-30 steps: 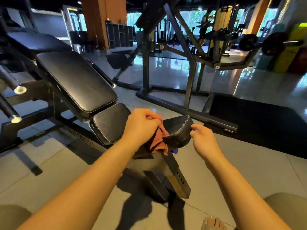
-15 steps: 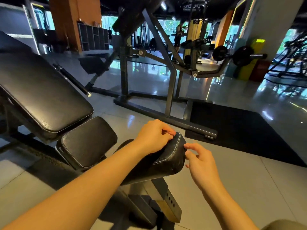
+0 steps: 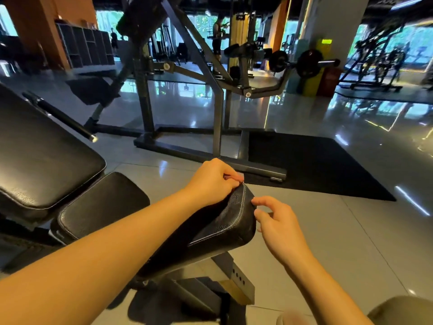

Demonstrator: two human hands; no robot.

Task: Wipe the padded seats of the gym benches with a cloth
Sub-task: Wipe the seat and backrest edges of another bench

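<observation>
The left hand curls around a reddish sliver of cloth atop the black seat pad; the right hand, fingers relaxed, touches the pad's side.

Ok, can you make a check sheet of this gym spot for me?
Surface: shiny grey tiled floor, with a black mat beyond.
Job's things: black seat pad, tilted up; cloth, only a reddish sliver under the fingers, likely it.
Clutter: nothing seen.
Hands: left hand curled at the pad's top edge; right hand beside the pad, loosely bent, empty.
Cables: nothing seen.
Surroundings: back pad, metal frame, barbell.
</observation>
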